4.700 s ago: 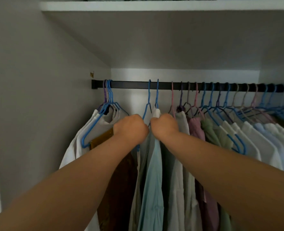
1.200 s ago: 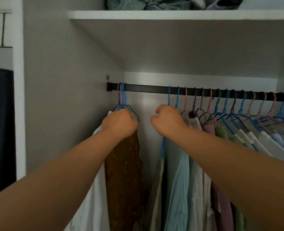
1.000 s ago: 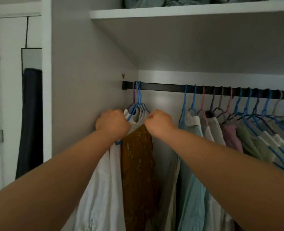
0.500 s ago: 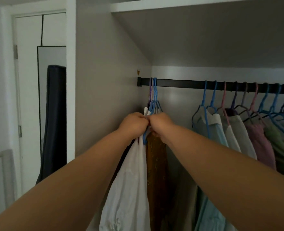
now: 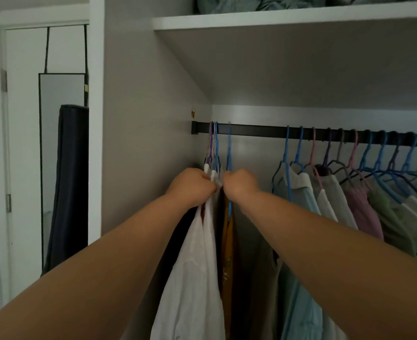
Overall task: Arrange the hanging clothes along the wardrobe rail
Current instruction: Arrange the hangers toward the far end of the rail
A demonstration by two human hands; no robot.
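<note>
A black wardrobe rail (image 5: pixel 256 130) runs from the left wall to the right edge. At its left end hang white shirts (image 5: pixel 197 278) and a mustard garment (image 5: pixel 227 253). My left hand (image 5: pixel 190 186) is closed on the white shirts' hangers. My right hand (image 5: pixel 240 185) grips the blue hanger (image 5: pixel 229 148) of the mustard garment, which stands slightly apart from the bunch. A bare stretch of rail separates these from a row of clothes on blue and pink hangers (image 5: pixel 349 187) to the right.
The wardrobe's left side wall (image 5: pixel 148 143) is close beside my left hand. A white shelf (image 5: pixel 276 19) with folded fabric sits above. Outside at the left, a mirror (image 5: pixel 60 143) hangs on a door with a dark garment (image 5: pixel 67 187) in front.
The blue hanger in my right hand has slid a little to the right, away from the bunch at the wall. The view has shifted left and tilted slightly up.
</note>
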